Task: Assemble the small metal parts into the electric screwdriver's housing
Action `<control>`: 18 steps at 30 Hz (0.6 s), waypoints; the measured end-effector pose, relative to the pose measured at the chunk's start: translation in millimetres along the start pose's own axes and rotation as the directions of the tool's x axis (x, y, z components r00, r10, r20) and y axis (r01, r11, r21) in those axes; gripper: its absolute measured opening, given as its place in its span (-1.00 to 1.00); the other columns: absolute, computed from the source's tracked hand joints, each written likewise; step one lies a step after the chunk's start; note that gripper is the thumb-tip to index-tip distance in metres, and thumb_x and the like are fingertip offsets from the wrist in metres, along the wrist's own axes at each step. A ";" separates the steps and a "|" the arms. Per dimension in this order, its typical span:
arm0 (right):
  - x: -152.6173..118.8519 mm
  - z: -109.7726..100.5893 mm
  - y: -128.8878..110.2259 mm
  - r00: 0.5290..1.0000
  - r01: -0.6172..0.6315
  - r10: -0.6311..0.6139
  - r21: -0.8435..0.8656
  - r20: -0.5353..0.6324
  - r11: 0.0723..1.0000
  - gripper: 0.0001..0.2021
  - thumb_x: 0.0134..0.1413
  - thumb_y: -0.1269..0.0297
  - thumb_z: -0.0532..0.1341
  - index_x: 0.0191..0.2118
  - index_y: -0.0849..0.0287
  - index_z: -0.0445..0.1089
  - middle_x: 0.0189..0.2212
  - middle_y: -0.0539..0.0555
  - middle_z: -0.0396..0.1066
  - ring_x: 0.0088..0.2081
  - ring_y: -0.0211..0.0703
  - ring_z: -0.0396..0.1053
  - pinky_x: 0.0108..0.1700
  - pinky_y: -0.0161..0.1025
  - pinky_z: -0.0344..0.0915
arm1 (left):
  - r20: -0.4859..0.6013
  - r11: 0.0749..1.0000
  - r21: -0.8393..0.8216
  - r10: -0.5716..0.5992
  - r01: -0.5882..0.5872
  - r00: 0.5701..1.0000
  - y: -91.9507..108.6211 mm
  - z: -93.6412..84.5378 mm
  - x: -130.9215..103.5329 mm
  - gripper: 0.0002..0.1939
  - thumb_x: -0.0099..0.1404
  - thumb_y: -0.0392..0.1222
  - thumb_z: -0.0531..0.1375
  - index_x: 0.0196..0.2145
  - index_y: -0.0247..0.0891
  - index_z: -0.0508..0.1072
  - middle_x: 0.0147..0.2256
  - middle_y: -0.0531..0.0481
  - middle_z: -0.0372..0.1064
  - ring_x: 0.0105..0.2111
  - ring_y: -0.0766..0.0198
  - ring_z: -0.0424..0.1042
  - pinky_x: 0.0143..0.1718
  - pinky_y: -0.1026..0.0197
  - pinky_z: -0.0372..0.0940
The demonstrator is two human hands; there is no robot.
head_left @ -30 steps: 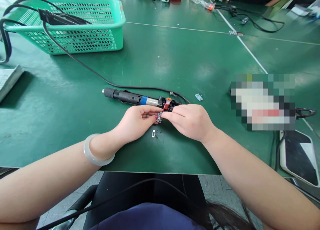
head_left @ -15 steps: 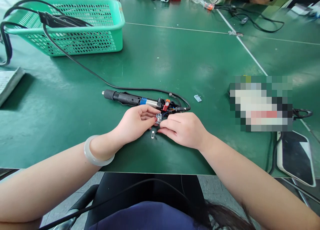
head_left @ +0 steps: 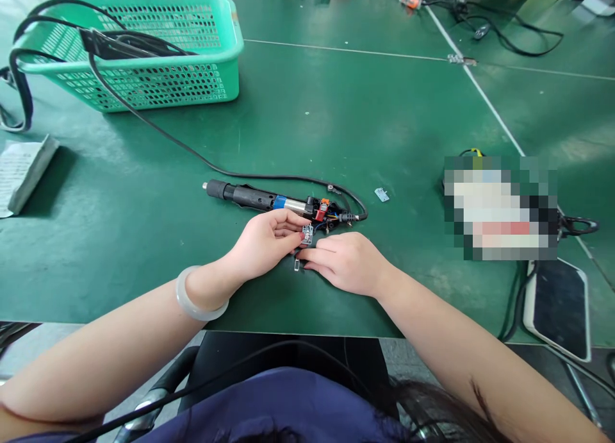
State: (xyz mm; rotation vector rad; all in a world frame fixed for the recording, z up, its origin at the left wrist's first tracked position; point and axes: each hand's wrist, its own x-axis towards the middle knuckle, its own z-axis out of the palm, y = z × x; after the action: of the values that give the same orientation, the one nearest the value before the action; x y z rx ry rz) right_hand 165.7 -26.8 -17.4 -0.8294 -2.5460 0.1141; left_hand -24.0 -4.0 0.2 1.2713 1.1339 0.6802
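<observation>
My left hand [head_left: 268,243] pinches a small grey switch part [head_left: 307,234] with metal pieces in it, between thumb and fingers. My right hand [head_left: 346,262] is closed just right of it, fingers bent and tips low over the table. Those tips are beside a tiny white-edged rectangular piece [head_left: 296,264]; whether they touch it or hold anything, I cannot make out. Behind both hands lies a black electric screwdriver [head_left: 252,197], its rear casing open on coloured wires and a red-and-orange part [head_left: 322,209].
A black cable [head_left: 173,137] runs from the screwdriver to a green basket [head_left: 148,84] at back left. A light grey plate [head_left: 381,194] lies to the right. Further right are a blurred-out object [head_left: 500,206] and a phone [head_left: 560,308]. A paper-covered block [head_left: 29,174] sits at left.
My right fingertips have moved down and left, closer to the tiny rectangular piece. My left hand keeps the switch part. The whole view has shifted slightly.
</observation>
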 end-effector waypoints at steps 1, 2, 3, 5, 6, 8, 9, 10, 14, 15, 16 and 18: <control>0.1 -0.1 -0.4 1.000 0.005 -0.005 -0.006 -0.003 1.000 -0.79 0.26 0.27 0.12 -0.22 0.12 0.53 -0.59 -0.05 0.31 -0.54 -0.32 0.18 -0.46 -0.30 0.02 | -0.004 1.000 0.001 0.006 -0.006 1.000 0.2 0.0 0.0 -0.76 0.11 -0.27 0.24 -0.22 -0.32 0.46 -0.30 -0.05 0.49 -0.37 0.31 0.48 -0.28 0.22 0.41; 0.2 -0.2 -0.9 1.000 0.016 -0.017 -0.017 -0.007 1.000 -0.78 0.26 0.28 0.12 -0.22 0.10 0.53 -0.59 -0.05 0.30 -0.54 -0.32 0.17 -0.47 -0.29 0.00 | -0.009 1.000 0.003 0.011 -0.011 1.000 0.5 0.0 -0.1 -0.76 0.11 -0.27 0.24 -0.22 -0.32 0.46 -0.29 -0.06 0.49 -0.35 0.30 0.48 -0.27 0.21 0.41; 0.4 -0.3 -1.4 0.999 0.033 -0.033 -0.030 -0.011 0.999 -0.78 0.26 0.29 0.11 -0.22 0.08 0.53 -0.60 -0.06 0.29 -0.55 -0.32 0.17 -0.47 -0.28 -0.01 | -0.012 1.000 0.003 0.013 -0.013 1.000 0.7 0.0 0.0 -0.76 0.11 -0.27 0.24 -0.22 -0.32 0.46 -0.30 -0.06 0.49 -0.33 0.29 0.49 -0.26 0.21 0.41; 0.9 -0.5 -2.3 0.998 0.065 -0.065 -0.050 -0.012 0.997 -0.78 0.26 0.31 0.11 -0.23 0.08 0.54 -0.60 -0.05 0.29 -0.55 -0.32 0.16 -0.47 -0.27 -0.03 | -0.007 1.000 -0.006 0.010 -0.010 1.000 1.0 -0.4 0.1 -0.77 0.12 -0.26 0.24 -0.22 -0.33 0.45 -0.31 -0.06 0.49 -0.32 0.27 0.49 -0.25 0.20 0.41; 1.3 -0.6 -2.6 0.997 0.074 -0.075 -0.053 -0.011 0.996 -0.78 0.25 0.32 0.11 -0.23 0.10 0.54 -0.60 -0.05 0.29 -0.54 -0.31 0.17 -0.47 -0.26 -0.03 | -0.001 1.000 -0.011 0.007 -0.007 1.000 1.0 -0.7 0.1 -0.77 0.13 -0.25 0.23 -0.22 -0.33 0.44 -0.32 -0.05 0.49 -0.32 0.27 0.50 -0.25 0.20 0.41; 1.8 -1.1 -2.3 0.998 0.068 -0.069 -0.043 -0.013 0.997 -0.78 0.25 0.31 0.12 -0.25 0.14 0.53 -0.60 -0.05 0.29 -0.54 -0.31 0.18 -0.47 -0.26 -0.01 | 0.005 1.000 -0.012 0.006 -0.006 1.000 0.6 -1.4 0.3 -0.77 0.13 -0.24 0.23 -0.21 -0.33 0.44 -0.30 -0.06 0.49 -0.32 0.28 0.49 -0.25 0.21 0.41; 1.8 -1.4 -1.9 0.998 0.058 -0.058 -0.034 -0.014 0.998 -0.78 0.25 0.31 0.12 -0.26 0.16 0.53 -0.60 -0.05 0.30 -0.54 -0.31 0.18 -0.47 -0.27 0.00 | 0.006 1.000 -0.010 0.007 -0.007 1.000 0.3 -1.9 0.4 -0.77 0.14 -0.24 0.23 -0.21 -0.33 0.44 -0.29 -0.06 0.48 -0.32 0.29 0.48 -0.25 0.22 0.41; 1.8 -1.7 -1.2 0.999 0.042 -0.043 -0.028 -0.017 0.999 -0.78 0.25 0.31 0.11 -0.27 0.18 0.52 -0.60 -0.05 0.30 -0.55 -0.31 0.19 -0.47 -0.27 0.01 | 0.008 1.000 -0.007 0.009 -0.009 1.000 0.1 -2.3 0.4 -0.76 0.14 -0.23 0.23 -0.21 -0.32 0.44 -0.27 -0.06 0.48 -0.32 0.30 0.48 -0.25 0.22 0.40; 1.1 -1.8 1.2 1.000 0.000 0.000 -0.018 -0.025 1.000 -0.76 0.26 0.32 0.10 -0.32 0.19 0.51 -0.61 -0.05 0.28 -0.56 -0.31 0.17 -0.48 -0.28 0.00 | 0.020 1.000 -0.001 0.004 -0.004 1.000 0.7 -3.4 0.4 -0.76 0.14 -0.22 0.24 -0.20 -0.32 0.45 -0.28 -0.05 0.48 -0.36 0.34 0.46 -0.26 0.23 0.40; 1.0 -1.4 1.5 1.000 0.000 0.000 -0.018 -0.022 1.000 -0.76 0.25 0.33 0.10 -0.33 0.18 0.51 -0.61 -0.05 0.28 -0.56 -0.31 0.16 -0.48 -0.28 0.00 | 0.023 1.000 0.002 0.000 0.000 1.000 1.2 -3.4 0.4 -0.76 0.13 -0.22 0.24 -0.21 -0.32 0.45 -0.29 -0.05 0.48 -0.37 0.34 0.45 -0.26 0.23 0.40; 0.8 -1.0 1.5 1.000 0.001 -0.001 -0.019 -0.017 1.000 -0.76 0.25 0.34 0.10 -0.35 0.18 0.51 -0.61 -0.05 0.27 -0.56 -0.31 0.16 -0.48 -0.28 -0.01 | 0.024 1.000 0.003 -0.005 0.005 1.000 1.8 -3.3 0.3 -0.75 0.12 -0.22 0.25 -0.21 -0.33 0.45 -0.30 -0.05 0.48 -0.37 0.34 0.45 -0.26 0.23 0.40; 0.4 0.1 1.3 1.000 0.000 0.000 -0.025 -0.005 1.000 -0.75 0.25 0.35 0.10 -0.38 0.18 0.50 -0.61 -0.04 0.27 -0.55 -0.31 0.17 -0.47 -0.28 -0.01 | 0.026 1.000 0.005 -0.013 0.013 1.000 2.7 -2.9 0.2 -0.75 0.11 -0.24 0.25 -0.22 -0.33 0.45 -0.33 -0.05 0.48 -0.37 0.33 0.45 -0.27 0.22 0.40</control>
State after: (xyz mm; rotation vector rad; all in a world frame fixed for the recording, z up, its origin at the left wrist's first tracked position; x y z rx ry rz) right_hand 166.1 -25.6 -17.6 -0.8379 -2.5480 0.0802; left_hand -26.1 -2.1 3.0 1.2723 1.1223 0.6505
